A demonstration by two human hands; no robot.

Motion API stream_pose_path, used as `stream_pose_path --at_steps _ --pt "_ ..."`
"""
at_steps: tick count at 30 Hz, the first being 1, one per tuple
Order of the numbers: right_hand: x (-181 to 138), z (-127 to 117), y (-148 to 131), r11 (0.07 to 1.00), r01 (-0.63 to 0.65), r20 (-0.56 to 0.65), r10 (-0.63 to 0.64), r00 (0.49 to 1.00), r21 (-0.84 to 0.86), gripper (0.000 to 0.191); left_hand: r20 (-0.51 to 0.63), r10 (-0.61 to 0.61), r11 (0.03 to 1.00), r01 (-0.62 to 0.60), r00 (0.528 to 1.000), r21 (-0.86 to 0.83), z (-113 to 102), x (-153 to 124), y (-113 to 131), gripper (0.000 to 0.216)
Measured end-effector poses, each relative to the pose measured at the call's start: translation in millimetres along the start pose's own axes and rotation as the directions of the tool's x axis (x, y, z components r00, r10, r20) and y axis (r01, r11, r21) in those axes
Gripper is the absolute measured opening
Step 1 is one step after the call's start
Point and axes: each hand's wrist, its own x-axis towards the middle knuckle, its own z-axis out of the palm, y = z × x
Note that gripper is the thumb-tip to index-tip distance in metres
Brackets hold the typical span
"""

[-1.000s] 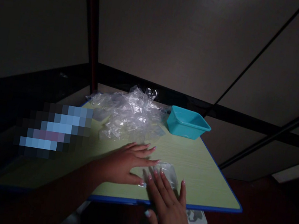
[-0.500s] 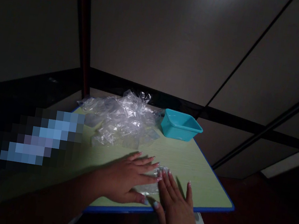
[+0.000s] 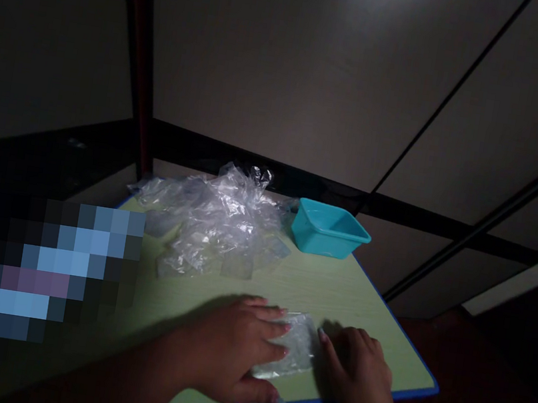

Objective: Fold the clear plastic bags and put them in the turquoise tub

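Observation:
A small clear plastic bag, folded into a flat square, lies on the table near its front edge. My left hand rests flat across the left part of the bag, fingers spread and thumb by the blue table edge. Just right of the bag is my right hand. Its thumb points at the bag's right edge, apart from the bent fingers, and nothing shows between them; the fingertips are partly hidden. Farther back sits a loose heap of crinkled clear plastic bags.
A turquoise plastic basket stands at the table's back right. The pale green table has a blue rim. Dark panels rise behind it. A blurred-out patch hides something on the left.
My right hand has lifted off the bag and moved right, its fingers now bent. My left hand has stayed on the bag, more of which is now uncovered.

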Motion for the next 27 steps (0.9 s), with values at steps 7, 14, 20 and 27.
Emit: stream_pose_path --at_steps 7,14,20,27 --pt "3.4 2.3 -26.5 0.999 -0.043 0.041 0.041 0.998 0.032 0.034 -0.053 0.005 1.0 -0.006 0.999 -0.026 16.4 -2.6 -6.9 0.053" --pt "-0.8 -8.0 -38.7 0.81 -0.201 0.198 0.107 0.974 0.551 0.027 -0.078 0.032 0.999 -0.034 0.996 -0.019 16.2 -1.9 -8.9 0.05" --pt "2.5 -13.1 -39.5 0.791 -0.268 0.303 0.11 0.947 0.55 0.028 -0.083 0.034 0.999 -0.034 0.996 -0.006 12.4 -2.7 -5.8 0.05" --pt "4.9 -10.9 -32.8 0.848 -0.275 0.285 0.154 0.946 0.453 0.03 -0.093 0.014 0.999 -0.018 0.996 -0.034 7.7 -3.2 -3.8 0.043"
